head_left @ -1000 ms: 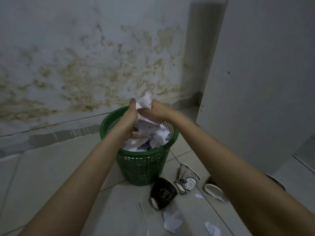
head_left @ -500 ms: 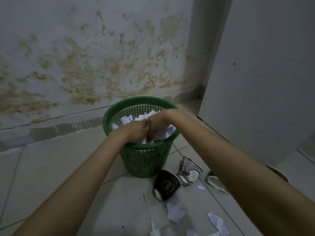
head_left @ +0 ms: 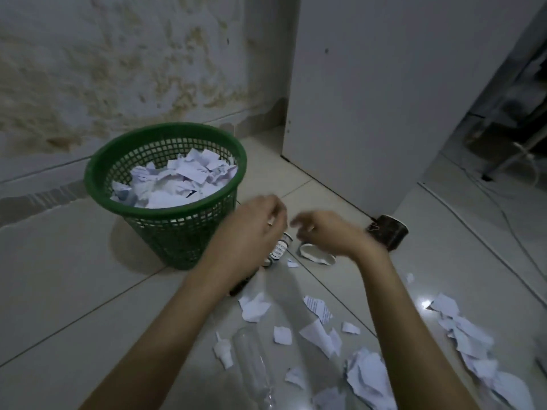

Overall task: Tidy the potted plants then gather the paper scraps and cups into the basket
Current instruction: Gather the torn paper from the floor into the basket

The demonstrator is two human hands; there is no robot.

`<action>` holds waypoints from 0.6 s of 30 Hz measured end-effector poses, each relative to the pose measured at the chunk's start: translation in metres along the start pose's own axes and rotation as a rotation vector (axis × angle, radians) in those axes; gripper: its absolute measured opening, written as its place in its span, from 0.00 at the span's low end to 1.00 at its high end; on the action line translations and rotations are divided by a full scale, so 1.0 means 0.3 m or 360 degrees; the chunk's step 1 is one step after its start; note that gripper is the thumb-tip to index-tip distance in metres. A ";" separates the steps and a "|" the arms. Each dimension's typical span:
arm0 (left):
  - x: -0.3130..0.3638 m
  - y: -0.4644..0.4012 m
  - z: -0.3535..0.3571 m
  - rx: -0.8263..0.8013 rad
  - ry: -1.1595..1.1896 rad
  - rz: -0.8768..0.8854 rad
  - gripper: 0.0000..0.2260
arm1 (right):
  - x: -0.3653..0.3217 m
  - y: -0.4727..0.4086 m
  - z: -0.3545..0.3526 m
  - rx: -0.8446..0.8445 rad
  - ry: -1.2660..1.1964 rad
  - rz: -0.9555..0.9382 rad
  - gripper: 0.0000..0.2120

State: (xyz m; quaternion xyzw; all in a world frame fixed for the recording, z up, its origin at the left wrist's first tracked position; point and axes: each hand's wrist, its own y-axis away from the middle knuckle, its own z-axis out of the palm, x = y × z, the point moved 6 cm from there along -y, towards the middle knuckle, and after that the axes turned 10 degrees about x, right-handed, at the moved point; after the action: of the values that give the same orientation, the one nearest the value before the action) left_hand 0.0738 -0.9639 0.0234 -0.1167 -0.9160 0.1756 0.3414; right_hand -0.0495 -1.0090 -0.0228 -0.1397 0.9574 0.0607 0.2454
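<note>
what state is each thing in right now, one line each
basket: upright, well filled with paper
left hand: fingers loosely curled, holding nothing
right hand: fingers loosely curled, holding nothing
black cup: on its side by the cabinet
printed cup: on the floor, partly hidden by the left hand
white cup: crushed, lying on the floor
scraps: scattered on the tiles
bottle: clear, lying down

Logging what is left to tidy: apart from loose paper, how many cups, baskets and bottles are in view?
Cups: 4 (black cup, printed cup, flattened white cup, dark cup, mostly hidden)
Green basket: 1
Clear bottle: 1
Total: 6
The paper scraps are too many to count.
</note>
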 end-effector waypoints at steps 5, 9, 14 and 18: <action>-0.164 0.176 0.365 -0.0951 -0.0550 -0.0361 0.15 | 0.254 -0.002 0.377 -0.0165 0.0246 0.0137 0.16; -0.251 0.326 0.484 -0.1228 -0.0945 -0.0232 0.17 | 0.285 -0.002 0.489 -0.0033 0.0535 -0.0087 0.22; -0.236 0.379 0.518 -0.1192 -0.1111 -0.0154 0.21 | 0.268 0.088 0.509 -0.0068 0.0755 -0.0093 0.24; -0.151 0.435 0.576 -0.1153 -0.0883 0.0039 0.20 | 0.229 0.265 0.450 0.0066 0.0775 -0.0221 0.27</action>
State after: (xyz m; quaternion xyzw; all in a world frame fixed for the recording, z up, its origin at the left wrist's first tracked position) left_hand 0.0044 -0.9019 -0.1774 -0.1878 -0.9737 -0.1276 0.0181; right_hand -0.0698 -0.9246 -0.1701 -0.2107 0.9774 -0.0113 0.0140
